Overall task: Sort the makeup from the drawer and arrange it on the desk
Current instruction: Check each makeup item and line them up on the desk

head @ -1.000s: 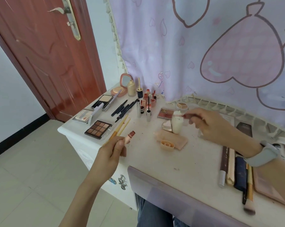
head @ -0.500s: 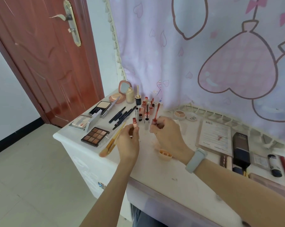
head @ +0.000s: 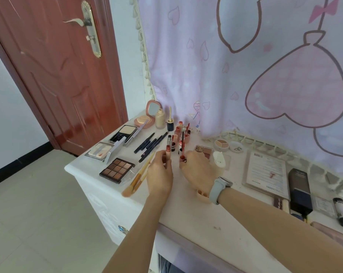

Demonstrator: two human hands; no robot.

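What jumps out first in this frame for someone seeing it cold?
Two hands meet at the middle of the white desk: the left hand grips a lip tube upright, and the right hand pinches a second lip tube beside it. Just behind them stands a cluster of lip products, with an open brown eyeshadow palette at the left. A big pink heart-print curtain fills the background.
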